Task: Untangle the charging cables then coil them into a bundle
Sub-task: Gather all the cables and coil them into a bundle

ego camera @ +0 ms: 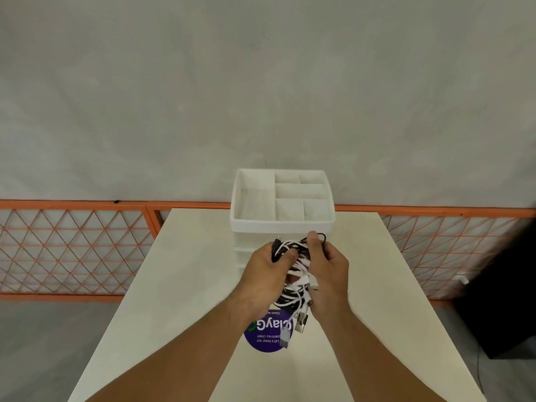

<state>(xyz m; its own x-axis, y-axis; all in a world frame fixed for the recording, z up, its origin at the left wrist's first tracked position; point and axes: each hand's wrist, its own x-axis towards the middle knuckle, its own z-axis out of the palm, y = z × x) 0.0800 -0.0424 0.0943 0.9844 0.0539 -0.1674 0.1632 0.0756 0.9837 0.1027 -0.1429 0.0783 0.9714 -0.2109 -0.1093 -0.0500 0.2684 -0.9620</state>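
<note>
Both hands hold a tangle of black and white cables point(295, 281) above the table point(179, 285). The left hand point(262, 274) grips the upper loops, the right hand point(329, 271) pinches them beside it; plugs point(291, 329) dangle over a purple sticker point(265, 336).

The scene is lit brightly and evenly by soft, diffuse light, and only faint shadows are cast on the pale table point(188, 271). The orange railing point(72, 205) is bent slightly toward the edges by wide-angle distortion. The cables point(290, 298) are rendered slightly soft.
</note>
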